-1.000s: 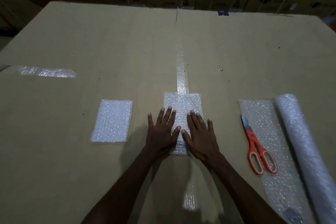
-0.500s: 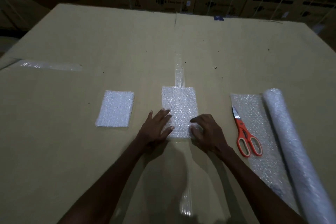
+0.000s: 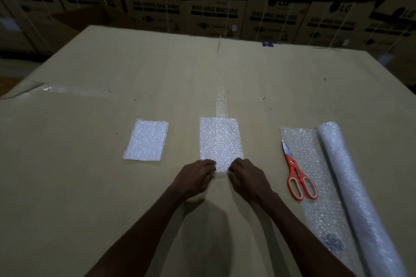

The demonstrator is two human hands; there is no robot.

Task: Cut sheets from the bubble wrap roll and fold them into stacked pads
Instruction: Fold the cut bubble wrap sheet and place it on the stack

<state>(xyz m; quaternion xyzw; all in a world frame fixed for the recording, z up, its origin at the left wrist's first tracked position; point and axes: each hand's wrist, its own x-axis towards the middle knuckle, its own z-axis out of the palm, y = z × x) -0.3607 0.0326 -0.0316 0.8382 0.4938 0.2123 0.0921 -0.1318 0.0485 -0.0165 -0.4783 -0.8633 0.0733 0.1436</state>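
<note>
A folded bubble wrap sheet (image 3: 219,139) lies flat in the middle of the cardboard surface (image 3: 90,186). My left hand (image 3: 194,179) pinches its near left corner and my right hand (image 3: 246,179) pinches its near right corner, fingers curled over the near edge. A finished folded pad (image 3: 147,140) lies to the left, apart from both hands. On the right, the bubble wrap roll (image 3: 351,189) lies partly unrolled, with orange-handled scissors (image 3: 297,174) resting on its loose flat end (image 3: 315,207).
Stacked washing machine cartons (image 3: 213,13) line the far side beyond the cardboard's back edge. A strip of clear tape (image 3: 221,105) runs along the centre seam, and another taped patch (image 3: 74,91) sits at the far left.
Both hands slid back from pressing flat on the sheet to its near edge and curled onto the corners. The camera tilted up, showing more of the cartons.
</note>
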